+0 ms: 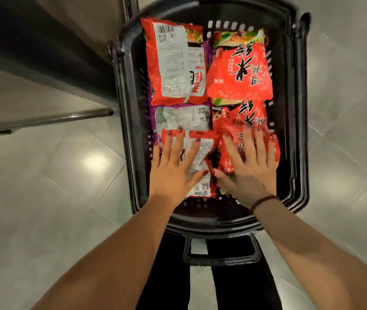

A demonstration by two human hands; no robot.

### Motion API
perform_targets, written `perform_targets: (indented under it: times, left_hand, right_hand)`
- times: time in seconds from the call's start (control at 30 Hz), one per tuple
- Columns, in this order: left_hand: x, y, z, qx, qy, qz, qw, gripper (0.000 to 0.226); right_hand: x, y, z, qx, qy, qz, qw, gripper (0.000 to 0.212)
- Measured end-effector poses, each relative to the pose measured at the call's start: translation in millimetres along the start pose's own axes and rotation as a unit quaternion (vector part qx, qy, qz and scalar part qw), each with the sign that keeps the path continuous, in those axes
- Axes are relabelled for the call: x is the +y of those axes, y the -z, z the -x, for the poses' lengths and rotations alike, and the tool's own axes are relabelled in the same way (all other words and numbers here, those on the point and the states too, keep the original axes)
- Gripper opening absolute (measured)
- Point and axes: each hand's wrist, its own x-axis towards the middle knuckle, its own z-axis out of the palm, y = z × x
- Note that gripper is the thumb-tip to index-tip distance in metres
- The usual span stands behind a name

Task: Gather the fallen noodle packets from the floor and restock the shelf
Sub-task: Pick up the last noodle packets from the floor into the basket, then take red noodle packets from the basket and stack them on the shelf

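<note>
Pretty clearly a shop, looks like a supermarket aisle. There's a black plastic shopping basket (pixel 298 108) with a carry handle (pixel 221 258), stuffed with sealed noodle packets (pixel 240 70) showing barcodes. It sits on a shiny tiled floor (pixel 43 175) beside a dark fixture with a metal rail (pixel 50 118).

Dark basket (pixel 128 90) on tiled floor (pixel 50 175) | packed with red noodle packets (pixel 240 70) | left hand (pixel 175 166), right hand (pixel 249 166) pressing flat on top
</note>
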Motion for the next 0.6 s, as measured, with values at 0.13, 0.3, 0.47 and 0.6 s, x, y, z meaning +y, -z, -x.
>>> perform_targets:
  times: [0.13,0.3,0.47,0.6]
  left_hand:
    - [-7.8,-14.2,-15.9,-0.028,-0.045,-0.029,0.998,0.071]
    - [-14.0,-24.6,-30.5,-0.075,-0.028,-0.011,0.997,0.073]
    - [-16.5,-19.1,-26.2,-0.047,-0.056,0.01,0.997,0.075]
    - [-21.2,13.2,-17.1,0.093,-0.036,0.069,0.993,0.066]
  right_hand:
    - [-6.7,-18.4,-14.5,-0.033,0.0,0.003,0.999,0.068]
    - [-2.2,-30.7,-25.5,-0.04,-0.003,0.013,0.999,0.064]
    - [0.3,-23.4,-21.5,-0.057,0.012,-0.012,0.998,0.064]
    - [6.9,14.2,-20.9,-0.014,-0.013,-0.082,0.996,0.06]
